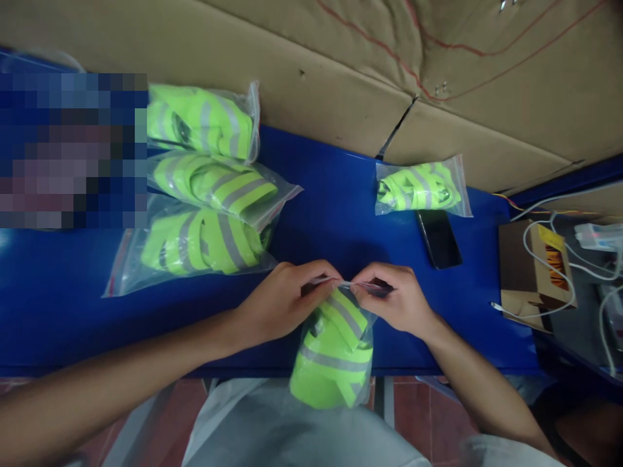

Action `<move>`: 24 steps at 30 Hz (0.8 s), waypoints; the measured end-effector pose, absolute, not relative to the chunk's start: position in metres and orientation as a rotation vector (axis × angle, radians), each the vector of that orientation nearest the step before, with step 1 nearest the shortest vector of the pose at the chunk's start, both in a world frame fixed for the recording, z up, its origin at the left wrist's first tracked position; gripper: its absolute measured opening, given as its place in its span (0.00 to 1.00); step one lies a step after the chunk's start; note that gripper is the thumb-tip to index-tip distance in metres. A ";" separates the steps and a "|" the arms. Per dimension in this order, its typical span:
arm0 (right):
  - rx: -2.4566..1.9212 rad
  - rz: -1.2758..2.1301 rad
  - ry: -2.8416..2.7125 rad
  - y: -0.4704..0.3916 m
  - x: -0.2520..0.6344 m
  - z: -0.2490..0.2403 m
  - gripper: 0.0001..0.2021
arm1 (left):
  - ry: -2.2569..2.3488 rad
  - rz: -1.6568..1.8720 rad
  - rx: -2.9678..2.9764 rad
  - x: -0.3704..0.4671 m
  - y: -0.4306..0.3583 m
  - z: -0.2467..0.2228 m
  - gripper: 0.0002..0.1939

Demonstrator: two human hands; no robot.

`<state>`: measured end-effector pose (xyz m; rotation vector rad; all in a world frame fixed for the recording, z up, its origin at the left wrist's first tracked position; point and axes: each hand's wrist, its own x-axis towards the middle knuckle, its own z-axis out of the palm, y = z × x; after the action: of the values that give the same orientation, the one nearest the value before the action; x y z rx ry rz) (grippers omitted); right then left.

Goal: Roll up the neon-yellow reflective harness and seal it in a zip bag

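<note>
Between my hands hangs a clear zip bag [335, 357] packed with a folded neon-yellow reflective strap with grey stripes. My left hand [287, 298] pinches the bag's top edge from the left, thumb and forefinger pressed together. From the other side, my right hand [394, 298] pinches the same edge, its fingertips close to the left ones. The bag's lower end reaches past the table's front edge, over my lap. Whether the zip strip is fully closed cannot be made out.
Several similar filled bags [209, 243] lie on the blue table [321, 220] at left. Another filled bag [421, 187] lies at the back right, beside a black phone [439, 239]. An open cardboard box [525, 272] and white cables stand at right. A cardboard-covered panel [292, 71] borders the back.
</note>
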<state>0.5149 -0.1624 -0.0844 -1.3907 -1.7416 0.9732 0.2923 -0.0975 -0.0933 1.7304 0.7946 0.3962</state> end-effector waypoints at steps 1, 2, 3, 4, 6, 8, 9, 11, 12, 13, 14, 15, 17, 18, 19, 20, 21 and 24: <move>-1.382 0.985 -1.750 -0.162 0.515 -0.084 0.03 | 0.800 0.392 1.729 0.292 -0.098 -0.093 0.10; -1.377 0.993 -1.758 -0.162 0.515 -0.083 0.03 | 0.805 0.389 1.728 0.293 -0.097 -0.092 0.10; -1.375 0.995 -1.769 -0.162 0.515 -0.083 0.03 | 0.811 0.384 1.727 0.293 -0.097 -0.092 0.10; -1.376 0.990 -1.783 -0.162 0.515 -0.082 0.03 | 0.814 0.380 1.728 0.293 -0.097 -0.091 0.10; -1.393 0.960 -1.819 -0.162 0.515 -0.082 0.03 | 0.810 0.370 1.733 0.293 -0.097 -0.091 0.11; -1.413 0.912 -1.861 -0.162 0.515 -0.082 0.03 | 0.801 0.370 1.740 0.293 -0.097 -0.091 0.11; -1.420 0.885 -1.877 -0.162 0.515 -0.082 0.04 | 0.795 0.371 1.747 0.293 -0.098 -0.092 0.11; -1.428 0.834 -1.889 -0.163 0.515 -0.083 0.03 | 0.786 0.373 1.765 0.293 -0.098 -0.092 0.12; -1.426 0.813 -1.888 -0.163 0.514 -0.084 0.02 | 0.786 0.372 1.774 0.292 -0.098 -0.093 0.12; -1.423 0.797 -1.886 -0.163 0.514 -0.084 0.02 | 0.789 0.369 1.784 0.292 -0.099 -0.093 0.12; -1.420 0.788 -1.883 -0.163 0.514 -0.084 0.02 | 0.793 0.368 1.795 0.292 -0.099 -0.094 0.12; -1.417 0.786 -1.881 -0.163 0.513 -0.084 0.02 | 0.799 0.367 1.806 0.291 -0.099 -0.094 0.12; -1.413 0.796 -1.872 -0.163 0.512 -0.085 0.02 | 0.809 0.373 1.826 0.291 -0.099 -0.095 0.12; -1.413 0.806 -1.865 -0.163 0.512 -0.085 0.02 | 0.809 0.378 1.832 0.291 -0.099 -0.095 0.11; -1.414 0.814 -1.859 -0.164 0.512 -0.085 0.02 | 0.809 0.382 1.837 0.292 -0.099 -0.095 0.11; -1.411 0.821 -1.856 -0.164 0.512 -0.085 0.02 | 0.808 0.385 1.841 0.292 -0.099 -0.095 0.11; -1.405 0.826 -1.855 -0.164 0.513 -0.085 0.02 | 0.806 0.389 1.845 0.292 -0.099 -0.094 0.11; -1.381 0.854 -1.862 -0.165 0.514 -0.086 0.02 | 0.798 0.383 1.851 0.293 -0.100 -0.093 0.11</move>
<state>0.5144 -0.1648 -0.0862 -1.3815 -1.8615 0.8542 0.2929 -0.0997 -0.0927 1.8510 0.7976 0.3826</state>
